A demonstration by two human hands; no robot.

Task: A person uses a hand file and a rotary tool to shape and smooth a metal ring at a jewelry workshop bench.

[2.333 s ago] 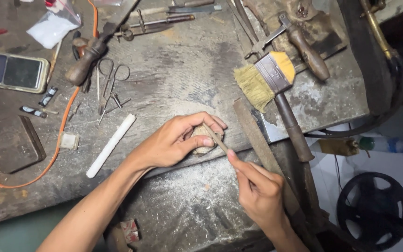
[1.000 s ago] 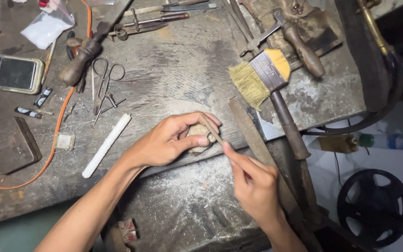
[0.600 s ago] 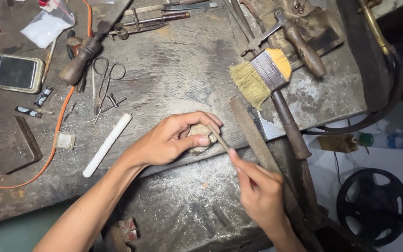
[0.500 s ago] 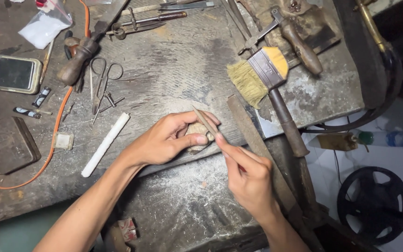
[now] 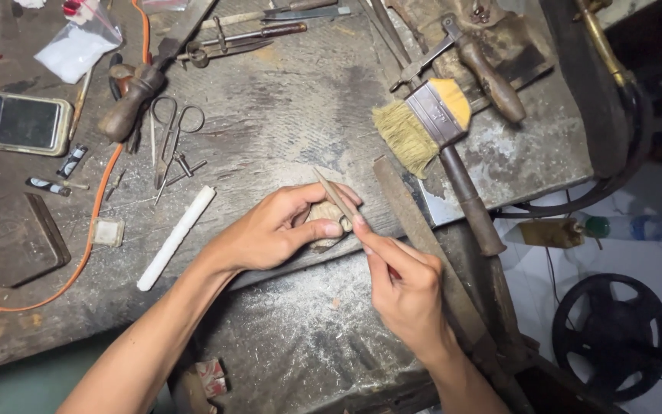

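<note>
Two bare hands were seen filing a small piece on a worn, dusty workbench.

A small rounded tan workpiece [image 5: 326,222] was pinched near the middle of the grey scarred wooden bench [image 5: 285,107], at its near edge, by the left hand [image 5: 270,230], whose fingers were curled closed around it. A thin, straight metal needle file [image 5: 334,195] was gripped between thumb and fingertips of the right hand [image 5: 408,287], its blade laid across the piece. The piece was judged light, hard and easily dropped, best held by its sides; the file was judged stiff but slender. At the far left, a clear plastic bag [image 5: 77,47] holding something white was noted. A yellow-handled bristle brush [image 5: 423,123] lay to the right, a white stick [image 5: 176,238] to the left.
</note>
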